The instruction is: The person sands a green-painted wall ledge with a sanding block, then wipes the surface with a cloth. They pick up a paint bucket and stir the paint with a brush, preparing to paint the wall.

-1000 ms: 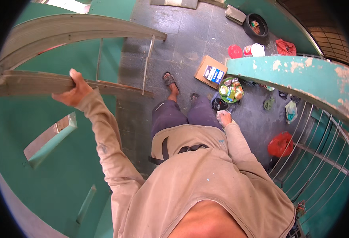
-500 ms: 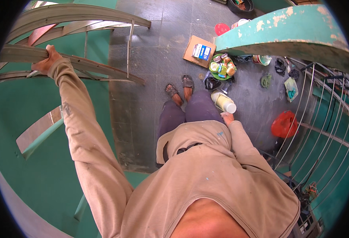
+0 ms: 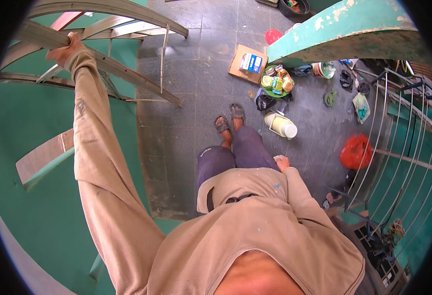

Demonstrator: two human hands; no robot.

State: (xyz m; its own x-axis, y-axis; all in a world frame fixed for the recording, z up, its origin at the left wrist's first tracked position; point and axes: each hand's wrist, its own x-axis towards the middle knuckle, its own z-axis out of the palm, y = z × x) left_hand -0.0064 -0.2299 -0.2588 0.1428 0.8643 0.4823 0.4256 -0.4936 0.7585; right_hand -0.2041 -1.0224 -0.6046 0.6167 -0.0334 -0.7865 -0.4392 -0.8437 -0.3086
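My left hand (image 3: 64,50) is raised at the upper left, its fingers wrapped round a rail of a pale, worn ladder (image 3: 110,64). That arm is stretched out. At my side, close to my right thigh, my right hand (image 3: 281,162) hangs low with its fingers curled in. Whether anything small sits inside those fingers is hidden. A cream jug with a white lid (image 3: 281,125) stands on the floor just beyond the right hand, apart from it.
Ahead on the tiled floor (image 3: 191,123) are a cardboard box (image 3: 236,70), a green tray (image 3: 263,83) of jars and packets, and a bucket (image 3: 319,70). A peeling green pillar (image 3: 294,44) juts in. To the right are a red bag (image 3: 356,152) and a metal rack (image 3: 384,142).
My left hand has moved up along with the ladder's rail. The right hand has dropped back from beside the jug toward my thigh, and my legs and feet have shifted slightly.
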